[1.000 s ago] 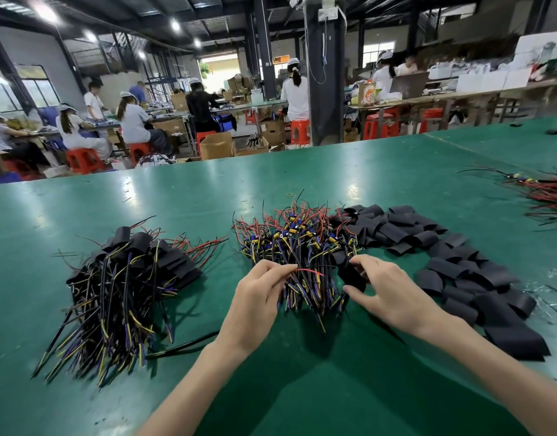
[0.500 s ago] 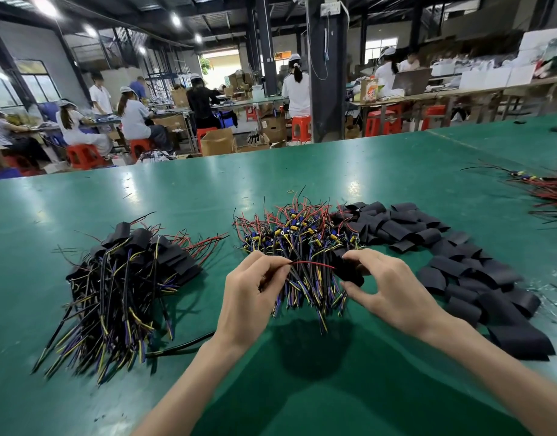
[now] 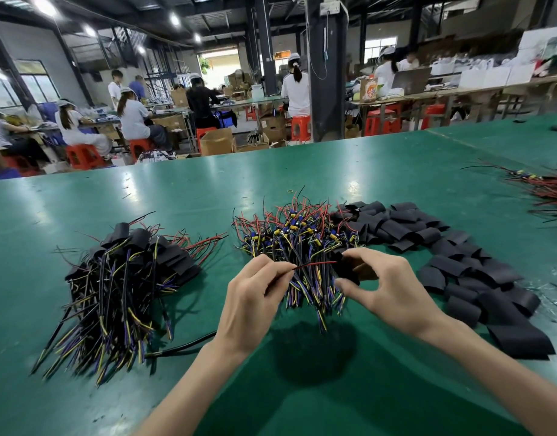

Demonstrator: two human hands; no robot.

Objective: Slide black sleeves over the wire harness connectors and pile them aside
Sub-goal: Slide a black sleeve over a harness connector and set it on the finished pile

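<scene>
Above the green desk point(image 3: 318, 401), the left hand point(image 3: 255, 297) pinches a red wire point(image 3: 315, 264) between thumb and fingertips. The wire runs toward 3 o'clock into a black sleeve point(image 3: 344, 272), which the right hand point(image 3: 387, 287) grips with curled fingers and thumb. The two hands are close together but do not touch. Just beyond them, at 12 o'clock, lies the heap of bare harnesses point(image 3: 299, 237). Loose sleeves point(image 3: 453, 259) spread out at 3 o'clock, and the pile of sleeved harnesses point(image 3: 119, 278) sits well apart at 9 o'clock.
</scene>
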